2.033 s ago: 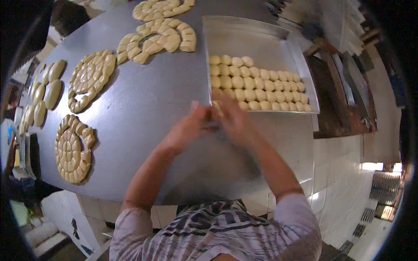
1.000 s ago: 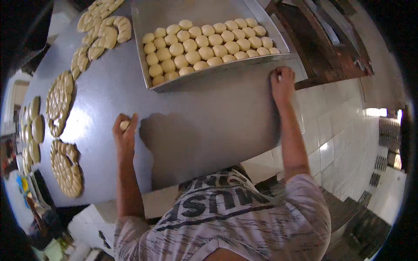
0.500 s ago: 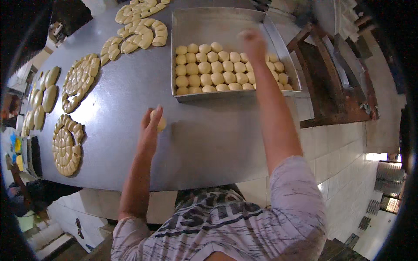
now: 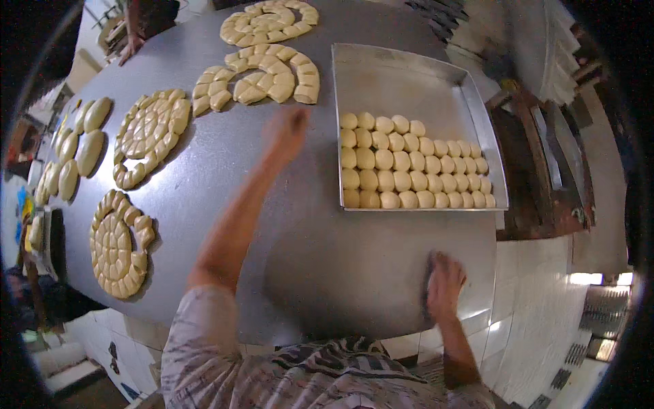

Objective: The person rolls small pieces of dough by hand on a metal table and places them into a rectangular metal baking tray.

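My left hand (image 4: pixel 285 133) reaches forward over the steel table, just short of a ring of cut dough (image 4: pixel 272 75). Motion blurs its fingers, so I cannot make out whether they hold a piece. Low over the table's near right part is my right hand (image 4: pixel 446 285), knuckles up with the fingers bent downward. Blur hides what, if anything, lies under that palm. Between and beyond my hands stands a square metal tray (image 4: pixel 422 209), its near part filled with rows of pale dough balls (image 4: pixel 402 161) and its far part bare metal.
More dough discs cut into pieces (image 4: pixel 151 133) lie leftward, one (image 4: pixel 119 245) near the front and another (image 4: pixel 269 22) at the back. Smooth oval dough pieces (image 4: pixel 90 151) sit at the far left edge. Another person's hand (image 4: pixel 131 49) rests on the table's far side. Dark wooden furniture (image 4: pixel 528 170) stands right.
My left hand, which held a dough ball, has moved forward to the cut dough. My right hand has come back from over the tray to the table. The tray's farthest row has one more ball.
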### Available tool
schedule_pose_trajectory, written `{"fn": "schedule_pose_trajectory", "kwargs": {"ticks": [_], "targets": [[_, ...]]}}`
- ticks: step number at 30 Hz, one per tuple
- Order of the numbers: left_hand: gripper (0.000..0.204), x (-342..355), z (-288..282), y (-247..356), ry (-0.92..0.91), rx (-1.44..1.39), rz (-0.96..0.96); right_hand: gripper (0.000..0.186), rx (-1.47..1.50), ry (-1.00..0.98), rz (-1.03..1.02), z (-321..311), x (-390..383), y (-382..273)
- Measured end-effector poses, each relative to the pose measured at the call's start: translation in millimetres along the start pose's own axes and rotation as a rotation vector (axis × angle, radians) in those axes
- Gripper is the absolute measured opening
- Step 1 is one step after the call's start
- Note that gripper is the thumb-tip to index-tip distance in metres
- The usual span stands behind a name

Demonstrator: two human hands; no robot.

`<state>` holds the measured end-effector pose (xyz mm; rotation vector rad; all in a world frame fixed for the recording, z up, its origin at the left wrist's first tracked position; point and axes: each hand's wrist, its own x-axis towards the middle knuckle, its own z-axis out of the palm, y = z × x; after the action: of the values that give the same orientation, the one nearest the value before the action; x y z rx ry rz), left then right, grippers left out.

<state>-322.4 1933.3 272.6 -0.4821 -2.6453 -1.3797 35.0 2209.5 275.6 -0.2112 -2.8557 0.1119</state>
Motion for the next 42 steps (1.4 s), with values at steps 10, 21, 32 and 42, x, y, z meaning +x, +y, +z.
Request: {"fn": "schedule_pose_trajectory", "kwargs": {"ticks": [10,21,32,42], "targets": [[0.040,62.8,39.6,-41.8,0.065,0.524,0.134,0.024,0.079,0.077,0.213,32.7,1.5,33.0],[0.016,-158.6,-40.5,48.8,0.091,-0.499,-0.342,0.021,0.336,0.203,0.154,32.6,29.8,76.4],[0.030,-247.3,-44.5,67.9,0.233,-0.277,-0.587,0.029,1.014,0.050,0.595,-24.9,91.8,126.3],[0.046,-178.2,-7.8,114.6,-0.197,-0.855,-0.494,0.028,0.675,0.323,-0.003,32.3,235.4,-24.9]]}}
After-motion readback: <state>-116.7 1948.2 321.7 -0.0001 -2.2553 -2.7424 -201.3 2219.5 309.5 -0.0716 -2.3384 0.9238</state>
